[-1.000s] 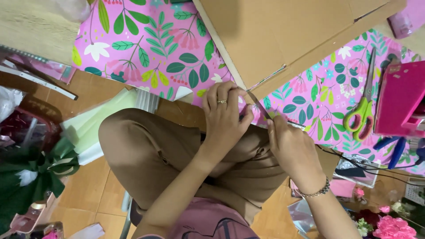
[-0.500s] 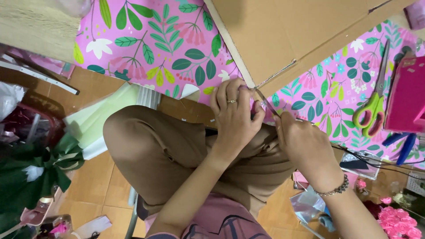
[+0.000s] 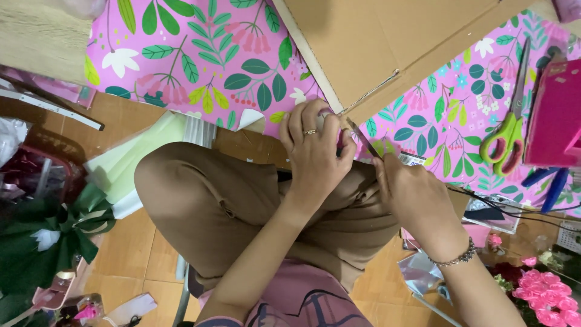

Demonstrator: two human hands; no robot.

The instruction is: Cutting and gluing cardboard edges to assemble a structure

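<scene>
My left hand (image 3: 315, 151), with a ring on one finger, is closed around a small roll-like object whose pale edge shows at the fingertips; most of it is hidden. My right hand (image 3: 411, 194), a beaded bracelet at its wrist, grips a thin metal blade (image 3: 362, 138) that points up toward the left hand, its tip almost at the fingers. Both hands work above my bent knee in tan trousers (image 3: 200, 200). Just beyond them lies the corner of a large brown cardboard sheet (image 3: 375, 42) on pink leaf-patterned paper (image 3: 200, 54).
Green-handled scissors (image 3: 507, 136) lie on the patterned paper at right, beside a pink box (image 3: 554, 115) and blue handles (image 3: 548, 181). Pale green paper sheets (image 3: 130, 163) sit left of my knee. A dark green wrapped bundle (image 3: 42, 242) lies at left, pink flowers (image 3: 544, 290) at bottom right.
Both hands have stayed together over the knee, with the blade still angled toward the left hand. The view has shifted slightly; the hands sit a little higher in the frame.
</scene>
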